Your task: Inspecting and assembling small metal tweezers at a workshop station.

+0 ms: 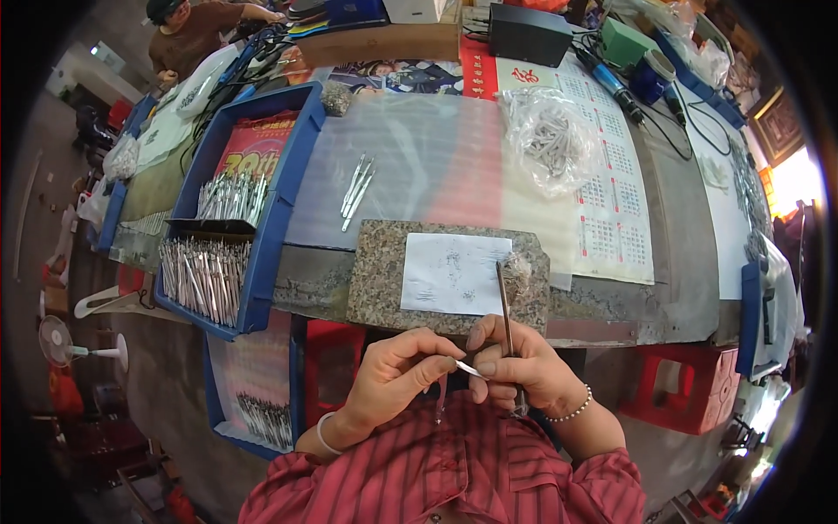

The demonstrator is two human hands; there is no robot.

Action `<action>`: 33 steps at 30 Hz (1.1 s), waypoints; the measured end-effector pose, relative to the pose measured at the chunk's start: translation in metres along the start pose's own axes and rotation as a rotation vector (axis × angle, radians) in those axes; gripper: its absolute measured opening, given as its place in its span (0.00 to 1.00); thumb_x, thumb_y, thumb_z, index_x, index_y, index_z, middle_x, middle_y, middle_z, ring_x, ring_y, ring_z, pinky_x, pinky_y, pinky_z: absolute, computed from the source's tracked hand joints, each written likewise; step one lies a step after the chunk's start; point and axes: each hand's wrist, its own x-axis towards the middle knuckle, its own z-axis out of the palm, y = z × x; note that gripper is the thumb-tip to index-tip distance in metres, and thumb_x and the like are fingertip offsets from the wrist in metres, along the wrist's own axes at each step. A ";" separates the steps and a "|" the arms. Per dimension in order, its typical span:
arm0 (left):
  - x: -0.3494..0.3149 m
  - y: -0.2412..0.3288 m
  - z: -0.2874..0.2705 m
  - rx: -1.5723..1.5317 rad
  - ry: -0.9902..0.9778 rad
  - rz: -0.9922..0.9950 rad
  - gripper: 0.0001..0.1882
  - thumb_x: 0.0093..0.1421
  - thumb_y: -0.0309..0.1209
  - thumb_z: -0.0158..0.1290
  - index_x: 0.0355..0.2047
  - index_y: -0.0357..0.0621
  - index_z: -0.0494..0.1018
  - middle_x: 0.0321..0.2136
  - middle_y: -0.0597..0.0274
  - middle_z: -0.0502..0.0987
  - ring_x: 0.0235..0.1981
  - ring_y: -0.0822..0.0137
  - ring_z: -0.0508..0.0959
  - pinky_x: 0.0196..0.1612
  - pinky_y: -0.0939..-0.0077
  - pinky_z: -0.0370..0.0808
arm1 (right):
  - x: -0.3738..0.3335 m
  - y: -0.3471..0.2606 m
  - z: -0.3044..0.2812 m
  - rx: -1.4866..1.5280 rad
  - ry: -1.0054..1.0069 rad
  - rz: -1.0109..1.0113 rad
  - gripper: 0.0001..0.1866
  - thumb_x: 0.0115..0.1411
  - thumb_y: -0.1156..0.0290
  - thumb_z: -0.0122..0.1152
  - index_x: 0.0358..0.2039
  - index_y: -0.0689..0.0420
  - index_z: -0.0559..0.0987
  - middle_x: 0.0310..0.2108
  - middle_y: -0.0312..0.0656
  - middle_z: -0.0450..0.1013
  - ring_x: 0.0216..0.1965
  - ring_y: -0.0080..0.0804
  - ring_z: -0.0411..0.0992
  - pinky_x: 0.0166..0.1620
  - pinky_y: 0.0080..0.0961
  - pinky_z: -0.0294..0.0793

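Observation:
Close in front of my chest, my left hand [406, 371] pinches one end of a slim silvery metal piece [470, 370] between thumb and fingers. The fingertips of my right hand [524, 371] meet its other end. Also in my right hand is a thin dark rod-like tool [504, 301], standing nearly upright and passing through the grip. Just beyond the hands lies a speckled stone slab [375, 288] with a white paper sheet [428, 288] on it, scattered with dark specks. A small crumpled clear plastic piece [518, 269] rests beside the sheet.
Several slim silvery pieces [357, 188] lie on the plastic-covered table. At left, a blue tray [271, 218] holds many more in bundles; a lower blue tray [214, 384] sits below. A clear bag [550, 140] of metal parts lies on the right. Another person [196, 39] is at far left.

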 end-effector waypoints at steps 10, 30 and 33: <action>0.010 -0.011 -0.004 -0.425 0.154 -0.238 0.06 0.64 0.28 0.50 0.38 0.40 0.74 0.24 0.70 0.73 0.20 0.83 0.67 0.22 0.89 0.62 | 0.011 0.008 0.004 -0.340 0.247 -0.211 0.09 0.61 0.77 0.54 0.42 0.61 0.72 0.29 0.41 0.75 0.18 0.16 0.64 0.22 0.13 0.65; -0.001 -0.014 -0.016 -0.455 0.091 -0.142 0.10 0.62 0.24 0.52 0.44 0.34 0.71 0.30 0.61 0.77 0.22 0.79 0.73 0.24 0.88 0.69 | 0.002 0.027 0.026 -0.613 0.410 -0.460 0.16 0.58 0.77 0.60 0.46 0.65 0.70 0.26 0.42 0.75 0.23 0.19 0.70 0.25 0.12 0.66; -0.001 -0.014 -0.018 -0.487 0.106 -0.120 0.09 0.62 0.23 0.52 0.42 0.34 0.72 0.31 0.60 0.77 0.23 0.78 0.74 0.24 0.87 0.70 | 0.000 0.034 0.025 -0.554 0.462 -0.441 0.19 0.57 0.79 0.60 0.48 0.64 0.66 0.25 0.40 0.74 0.26 0.23 0.72 0.30 0.16 0.70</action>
